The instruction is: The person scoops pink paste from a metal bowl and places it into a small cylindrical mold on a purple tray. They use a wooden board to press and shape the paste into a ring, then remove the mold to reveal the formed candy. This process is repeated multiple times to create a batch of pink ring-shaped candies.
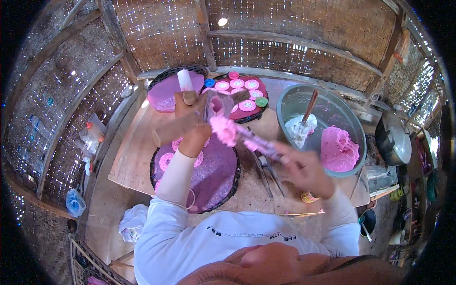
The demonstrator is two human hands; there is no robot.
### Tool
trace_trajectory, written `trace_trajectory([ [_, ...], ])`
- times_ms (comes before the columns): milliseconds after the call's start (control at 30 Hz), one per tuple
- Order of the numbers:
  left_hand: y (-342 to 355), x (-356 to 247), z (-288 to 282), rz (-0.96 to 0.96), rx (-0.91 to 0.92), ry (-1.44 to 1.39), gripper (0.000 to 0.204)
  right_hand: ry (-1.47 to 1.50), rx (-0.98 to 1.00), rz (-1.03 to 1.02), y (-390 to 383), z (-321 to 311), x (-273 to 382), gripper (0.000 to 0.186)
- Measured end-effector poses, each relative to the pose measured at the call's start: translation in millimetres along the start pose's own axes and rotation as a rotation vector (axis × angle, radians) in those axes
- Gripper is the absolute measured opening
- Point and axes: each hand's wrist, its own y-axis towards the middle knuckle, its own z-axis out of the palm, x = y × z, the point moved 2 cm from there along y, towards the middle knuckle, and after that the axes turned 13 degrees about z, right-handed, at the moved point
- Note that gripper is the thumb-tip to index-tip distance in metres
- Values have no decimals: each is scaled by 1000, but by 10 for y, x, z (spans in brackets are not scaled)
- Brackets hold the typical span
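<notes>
My left hand (194,141) grips a wooden press (176,129) with a clear tube (216,105) whose open end faces me, pink inside. A white cylinder (184,80) juts up from the press. My right hand (304,170), smeared by motion, is closed on a flat spatula (260,144) coated in pink. A lump of pink dough (223,131) sits on its far end, right at the tube's mouth. Beneath my left forearm lies a round woven tray (218,178) lined with a purple-pink sheet, bearing several pink lacy discs (166,161).
At the right, a grey basin (284,99) holds pink dough (339,149), a white mass (299,129) and a wooden-handled utensil (311,105). Behind stand a lined tray (161,99) and a disc-covered tray (236,83). Long tools (271,175) and rubber bands (309,197) lie on the table.
</notes>
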Motion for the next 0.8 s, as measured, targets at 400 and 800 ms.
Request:
trace_trajectory([
  [400, 51, -750, 220, 376, 368, 490, 22, -993, -107, -331, 602, -181, 550, 50],
  [800, 126, -232, -103, 568, 258, 691, 27, -277, -356, -50, 187, -136, 20, 36],
])
